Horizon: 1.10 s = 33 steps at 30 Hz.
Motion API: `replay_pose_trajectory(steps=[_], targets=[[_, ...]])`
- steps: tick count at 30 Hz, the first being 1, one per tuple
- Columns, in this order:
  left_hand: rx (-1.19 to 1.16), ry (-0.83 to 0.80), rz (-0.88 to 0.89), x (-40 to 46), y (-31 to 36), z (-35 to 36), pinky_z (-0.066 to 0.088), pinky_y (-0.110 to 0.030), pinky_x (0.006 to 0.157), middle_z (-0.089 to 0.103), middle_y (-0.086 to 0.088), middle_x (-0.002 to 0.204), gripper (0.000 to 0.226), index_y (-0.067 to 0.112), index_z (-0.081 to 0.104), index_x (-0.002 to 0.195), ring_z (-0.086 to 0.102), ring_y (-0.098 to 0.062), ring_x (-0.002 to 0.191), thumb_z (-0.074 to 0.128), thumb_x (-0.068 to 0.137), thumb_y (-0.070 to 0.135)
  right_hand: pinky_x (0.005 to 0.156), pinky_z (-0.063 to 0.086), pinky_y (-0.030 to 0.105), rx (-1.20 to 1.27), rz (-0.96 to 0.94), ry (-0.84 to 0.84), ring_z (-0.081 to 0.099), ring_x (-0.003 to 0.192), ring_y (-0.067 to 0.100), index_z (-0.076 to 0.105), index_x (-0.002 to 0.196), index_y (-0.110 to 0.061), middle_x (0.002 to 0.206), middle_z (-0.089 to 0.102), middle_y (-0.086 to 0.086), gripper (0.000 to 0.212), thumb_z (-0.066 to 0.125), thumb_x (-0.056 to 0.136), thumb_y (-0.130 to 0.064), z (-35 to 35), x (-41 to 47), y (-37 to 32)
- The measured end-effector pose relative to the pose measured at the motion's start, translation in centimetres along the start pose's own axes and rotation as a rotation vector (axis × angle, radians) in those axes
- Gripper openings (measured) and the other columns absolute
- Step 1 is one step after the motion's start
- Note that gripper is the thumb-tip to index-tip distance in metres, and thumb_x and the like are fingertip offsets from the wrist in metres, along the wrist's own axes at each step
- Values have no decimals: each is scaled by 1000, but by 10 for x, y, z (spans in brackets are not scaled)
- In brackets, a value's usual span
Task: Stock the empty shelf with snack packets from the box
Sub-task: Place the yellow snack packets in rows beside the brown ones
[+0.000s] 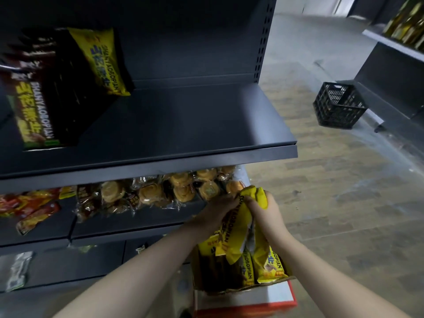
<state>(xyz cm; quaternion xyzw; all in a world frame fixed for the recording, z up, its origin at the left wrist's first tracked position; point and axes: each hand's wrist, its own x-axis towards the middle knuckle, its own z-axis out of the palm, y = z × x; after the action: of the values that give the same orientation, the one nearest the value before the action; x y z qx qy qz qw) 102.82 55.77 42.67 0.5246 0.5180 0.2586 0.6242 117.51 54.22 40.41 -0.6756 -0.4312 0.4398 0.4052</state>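
A red and white cardboard box stands on the floor at lower right, holding several yellow snack packets. My left hand grips the top of one yellow packet raised above the box. My right hand grips the top of another yellow packet beside it. The dark shelf above is mostly bare; several packets stand at its left end, a yellow one at the back and dark ones in front.
The shelf below holds wrapped pastries and red snack bags. A black plastic crate sits on the wooden floor at right, near another shelf unit with bottles. A pale packet lies on the bottom shelf at left.
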Motion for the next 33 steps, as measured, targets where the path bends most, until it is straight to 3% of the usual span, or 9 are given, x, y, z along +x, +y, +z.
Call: replay_pose_trajectory(steps=[4, 8, 14, 17, 19, 23, 26, 29, 33], targets=[[79, 0, 61, -9, 21, -9, 51, -19, 81, 62, 1, 100, 21, 13, 59, 101, 59, -10, 93, 69, 82, 14, 74, 50, 29, 120, -108, 31, 63, 90, 19, 58, 106, -15, 94, 67, 1, 17, 63, 90, -17, -15, -12, -22], [360, 132, 183, -24, 52, -15, 38, -13, 61, 54, 11, 75, 17, 22, 56, 74, 52, -5, 74, 72, 80, 25, 82, 53, 40, 195, -225, 47, 67, 91, 22, 61, 105, -12, 96, 70, 7, 33, 64, 78, -29, -22, -25, -50], [523, 205, 243, -69, 105, -17, 39, -24, 68, 56, 6, 94, 36, 21, 48, 103, 56, -14, 89, 57, 85, 51, 65, 50, 13, 231, -393, 40, 65, 72, -1, 64, 101, -13, 85, 70, -3, 35, 62, 72, -33, -28, -44, -107], [609, 73, 206, -89, 124, -21, 42, -21, 59, 51, 6, 94, 63, 24, 25, 121, 54, -7, 74, 61, 80, 54, 75, 52, 30, 261, -405, 68, 66, 78, 13, 64, 90, -17, 82, 69, -1, 24, 64, 73, -35, -26, -46, -137], [597, 17, 235, -94, 127, -28, 48, -25, 84, 48, -2, 127, 92, 38, 2, 137, 56, -12, 102, 68, 76, 52, 81, 53, 38, 297, -383, 98, 65, 80, 19, 61, 86, -19, 82, 68, 0, 12, 67, 83, -29, -24, -44, -157], [431, 47, 286, -97, 133, -44, 32, -38, 112, 18, 4, 151, 118, 37, -21, 143, 29, -19, 137, 75, 74, 39, 86, 56, 48, 413, -217, -106, 70, 91, 27, 60, 109, -20, 100, 71, 7, 34, 68, 83, -41, -8, -31, -192], [107, 82, 227, -101, 133, -67, 45, -33, 97, 38, 5, 138, 109, 36, -4, 145, 48, -16, 122, 75, 70, 28, 87, 54, 45, 488, 2, -426, 69, 99, 30, 62, 119, -14, 111, 71, 13, 61, 70, 73, -52, 7, -20, -219], [-299, 36, 138, -106, 126, -90, 56, -44, 78, 60, -5, 123, 81, 35, 28, 134, 65, -27, 103, 76, 70, 19, 84, 53, 42, 428, 88, -611, 67, 101, 31, 64, 118, -9, 115, 68, 17, 45, 62, 85, -40, 22, -13, -247], [-458, 23, 186, -103, 118, -122, 53, -49, 79, 63, -9, 123, 73, 32, 38, 132, 63, -34, 108, 76, 72, 17, 89, 53, 44, 184, 41, -664, 66, 104, 32, 62, 121, -2, 113, 69, 20, 43, 63, 89, -30, 45, -1, -270]])
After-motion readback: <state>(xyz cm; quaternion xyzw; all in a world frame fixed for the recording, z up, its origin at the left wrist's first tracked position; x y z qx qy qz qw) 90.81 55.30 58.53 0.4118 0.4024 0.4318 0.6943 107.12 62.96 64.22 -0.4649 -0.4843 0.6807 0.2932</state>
